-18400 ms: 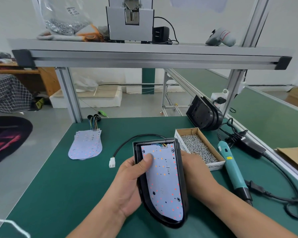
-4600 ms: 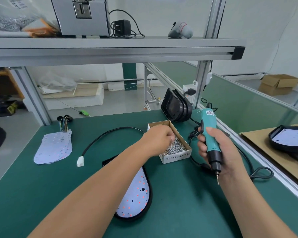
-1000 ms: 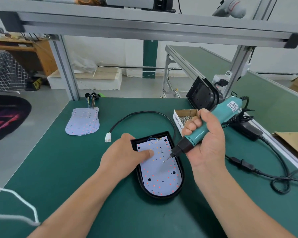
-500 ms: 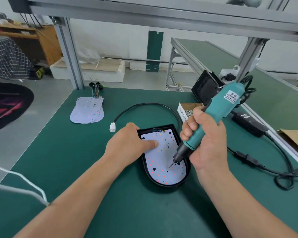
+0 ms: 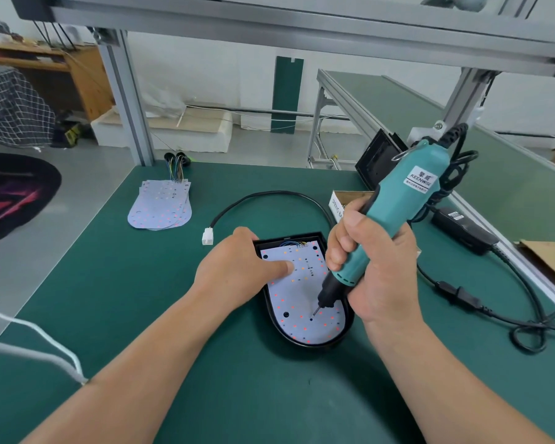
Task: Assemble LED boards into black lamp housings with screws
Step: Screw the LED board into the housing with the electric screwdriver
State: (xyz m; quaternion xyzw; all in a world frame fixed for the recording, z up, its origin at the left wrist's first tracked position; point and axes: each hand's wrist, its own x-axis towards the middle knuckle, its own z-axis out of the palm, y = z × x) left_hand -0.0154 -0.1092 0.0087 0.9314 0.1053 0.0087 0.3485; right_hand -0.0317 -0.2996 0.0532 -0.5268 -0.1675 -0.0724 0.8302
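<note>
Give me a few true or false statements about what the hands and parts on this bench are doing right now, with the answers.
1. The right hand grips the teal screwdriver, its bit pointing down at the LED board. True.
2. The left hand is raised in the air, holding the black cable. False: it lies over the edge of the black housing and presses on the LED board.
3. A stack of spare boards lies on the green mat, to the far left.
True.
4. The white connector is plugged into the screwdriver. False: it lies loose on the mat at the end of the cable, beside the left hand.
</note>
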